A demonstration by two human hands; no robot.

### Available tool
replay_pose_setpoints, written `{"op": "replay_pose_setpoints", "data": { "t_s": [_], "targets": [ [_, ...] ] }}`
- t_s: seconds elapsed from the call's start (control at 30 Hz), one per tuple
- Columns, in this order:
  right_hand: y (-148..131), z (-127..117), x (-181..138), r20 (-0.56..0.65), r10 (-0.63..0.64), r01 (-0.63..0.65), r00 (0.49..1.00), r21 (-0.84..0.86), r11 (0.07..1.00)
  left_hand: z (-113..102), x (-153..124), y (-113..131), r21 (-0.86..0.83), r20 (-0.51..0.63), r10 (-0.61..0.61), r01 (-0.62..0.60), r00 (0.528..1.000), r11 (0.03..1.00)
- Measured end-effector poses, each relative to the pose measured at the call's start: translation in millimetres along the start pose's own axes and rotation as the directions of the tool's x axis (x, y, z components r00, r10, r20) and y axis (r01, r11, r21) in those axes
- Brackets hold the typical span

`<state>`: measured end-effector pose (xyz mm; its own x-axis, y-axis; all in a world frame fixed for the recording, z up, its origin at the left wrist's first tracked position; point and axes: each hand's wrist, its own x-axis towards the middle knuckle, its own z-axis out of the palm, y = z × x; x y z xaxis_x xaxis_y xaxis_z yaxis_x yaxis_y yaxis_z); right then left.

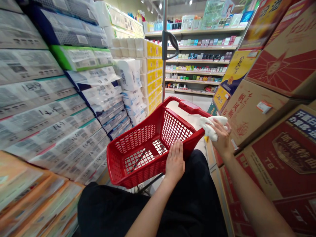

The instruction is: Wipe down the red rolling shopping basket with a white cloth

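Note:
A red plastic shopping basket (138, 144) rests tilted on my lap, its inside bare. My left hand (175, 161) lies flat on the basket's near rim, fingers together and stretched out, holding nothing. My right hand (222, 135) is closed around a crumpled white cloth (209, 126), which it presses against the basket's right corner, just below the red handle (190, 107).
Stacked packs of tissue and paper rolls (49, 108) wall the left side. Brown and red cardboard cartons (271, 115) are piled on the right. A metal pole (164, 49) rises behind the basket. Store shelves (197, 65) with small goods stand at the far end of the narrow aisle.

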<state>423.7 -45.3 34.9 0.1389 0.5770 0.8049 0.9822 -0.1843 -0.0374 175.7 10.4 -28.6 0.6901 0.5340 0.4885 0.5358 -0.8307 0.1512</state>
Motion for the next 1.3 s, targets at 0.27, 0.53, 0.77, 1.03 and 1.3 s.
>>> {"op": "replay_pose_setpoints", "data": {
  "t_s": [0.27,0.53,0.77,1.03,1.3],
  "targets": [
    [-119.4,15.9,-42.3,0.045,0.125,-0.127,0.991,0.046,0.991,3.2,-1.5,-2.8,0.005,-0.009,0.036,-0.036,0.999,0.999],
    [-96.4,9.1,-45.5,0.106,-0.205,0.181,0.973,0.203,0.962,2.7,-2.1,-4.5,-0.023,-0.026,0.044,-0.045,0.999,0.999],
    [5.1,-8.8,-7.4,0.210,-0.364,0.326,0.908,0.193,0.925,0.0,1.0,-1.1,-0.005,0.003,0.007,-0.007,1.000,1.000],
    [-38.5,0.7,-3.1,0.033,0.170,-0.169,0.985,-0.035,0.985,1.2,-0.4,0.5,-0.011,-0.020,-0.004,0.004,1.000,1.000],
    [-141.7,18.0,-47.2,0.197,0.100,-0.107,0.975,0.024,0.994,5.5,-3.7,-6.7,0.002,-0.091,0.103,-0.103,0.991,0.995]
  ]
}}
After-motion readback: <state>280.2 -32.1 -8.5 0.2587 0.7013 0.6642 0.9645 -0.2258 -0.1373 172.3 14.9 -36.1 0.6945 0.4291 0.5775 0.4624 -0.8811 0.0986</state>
